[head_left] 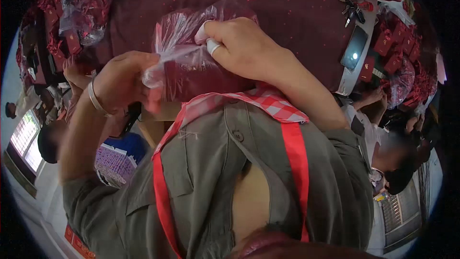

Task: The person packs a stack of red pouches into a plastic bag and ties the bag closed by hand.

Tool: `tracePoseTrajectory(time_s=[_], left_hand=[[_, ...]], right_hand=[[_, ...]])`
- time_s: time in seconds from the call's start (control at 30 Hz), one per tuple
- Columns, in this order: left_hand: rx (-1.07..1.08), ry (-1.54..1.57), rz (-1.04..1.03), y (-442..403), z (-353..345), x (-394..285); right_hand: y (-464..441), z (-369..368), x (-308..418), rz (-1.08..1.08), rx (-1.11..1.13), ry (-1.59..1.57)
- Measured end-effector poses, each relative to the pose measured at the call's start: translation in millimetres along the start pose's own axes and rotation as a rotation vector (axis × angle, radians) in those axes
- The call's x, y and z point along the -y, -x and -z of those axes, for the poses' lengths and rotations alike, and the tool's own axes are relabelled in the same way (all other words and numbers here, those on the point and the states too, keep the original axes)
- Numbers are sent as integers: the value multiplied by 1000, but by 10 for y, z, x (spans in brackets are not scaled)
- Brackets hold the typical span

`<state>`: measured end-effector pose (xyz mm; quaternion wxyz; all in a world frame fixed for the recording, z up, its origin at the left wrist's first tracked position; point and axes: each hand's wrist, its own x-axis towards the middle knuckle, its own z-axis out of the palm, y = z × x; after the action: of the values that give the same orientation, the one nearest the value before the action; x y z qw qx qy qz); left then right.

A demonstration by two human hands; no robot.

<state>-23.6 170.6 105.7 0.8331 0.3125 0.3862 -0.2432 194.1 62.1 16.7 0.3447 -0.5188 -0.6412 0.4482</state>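
Note:
A clear plastic bag (184,43) lies crumpled over the dark red cloth, stretched between my two hands. My left hand (127,74), with a bracelet at the wrist, pinches the bag's gathered edge. White coverings wrap the thumb and a finger of my right hand (237,45), whose curled fingers hold the bag on its other side. Those fingertips are partly hidden behind the hand. Reddish material shows through the plastic; what it is I cannot tell.
The dark red cloth (306,9) covers the table. A phone (354,48) and keys (352,8) lie at the right. Small red boxes (385,43) and a plastic bag (86,7) rest at the sides. Co-workers sit left and right, with a co-worker's hand (76,73) near my left arm.

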Motion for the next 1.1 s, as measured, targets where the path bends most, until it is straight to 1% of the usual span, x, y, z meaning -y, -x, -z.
tracePoseTrajectory(time_s=[0.07, 0.1, 0.13, 0.2, 0.23, 0.27, 0.33, 0.37, 0.4, 0.43, 0.47, 0.53, 0.57, 0.6, 0.63, 0.67, 0.7, 0.73, 0.77, 0.8, 0.83, 0.87, 0.93, 0.97, 1.03, 1.07, 1.1], left_hand=[[-166, 531, -240, -94, -147, 189], [-21, 658, -366, -130, -93, 285], [-21, 666, -370, -196, -85, 326], [33, 915, -572, -355, -66, 365], [99, 963, -623, -418, 26, 463], [103, 966, -631, -472, 96, 548], [-68, 987, -714, -594, 209, 744], [74, 933, -820, -680, 230, 773], [76, 941, -818, -697, 241, 786], [-13, 966, -821, -723, 205, 786], [-101, 993, -826, -730, 165, 764], [-133, 982, -821, -739, 179, 767], [-164, 949, -818, -746, 184, 748], [-160, 960, -828, -742, 132, 717], [-354, 805, -783, -739, 44, 666], [-544, 645, -732, -728, -40, 606], [-571, 577, -743, -702, -107, 559], [-571, 588, -755, -702, -98, 586], [-545, 573, -744, -726, -87, 600], [-515, 557, -734, -743, -77, 612], [-510, 566, -744, -747, -82, 617], [-516, 541, -734, -744, -95, 609], [-523, 520, -733, -750, -121, 595], [-545, 492, -721, -757, -133, 594], [-562, 463, -712, -769, -165, 581], [-576, 450, -703, -773, -188, 571], [-590, 438, -694, -777, -204, 571]], right_hand=[[-4, 11, -1, 16, -21, 2], [-2, 30, 22, -12, -28, -13], [-2, 40, 32, -40, -30, -24], [-22, 11, 21, -34, -25, -14], [-36, -20, 15, -29, -32, -8], [-65, -71, -21, -26, -27, -1], [-87, -196, -108, 57, -22, 65], [-105, -201, -114, 54, -17, 68], [-110, -220, -106, -13, -21, 29], [-107, -238, -93, -81, -25, -10], [-123, -229, -62, -87, -13, -6], [-156, -171, 18, -250, 57, -77], [-160, -180, 28, -247, 69, -64], [-149, -207, 37, -148, 19, -36], [-140, -231, 43, -44, -32, -7], [-136, -240, 42, -35, -20, 2], [-123, -251, 41, 43, -45, 62], [-106, -256, 48, 121, -72, 122], [-81, -243, 71, 129, -59, 131], [-47, -235, 111, 139, -97, 167], [-8, -229, 150, 146, -136, 201], [27, -214, 189, 150, -127, 211], [75, -175, 261, 115, -213, 362], [91, -153, 298, 119, -210, 367], [106, -102, 372, 208, -178, 547], [92, -101, 396, 211, -175, 554], [63, -115, 416, 280, -169, 622]])
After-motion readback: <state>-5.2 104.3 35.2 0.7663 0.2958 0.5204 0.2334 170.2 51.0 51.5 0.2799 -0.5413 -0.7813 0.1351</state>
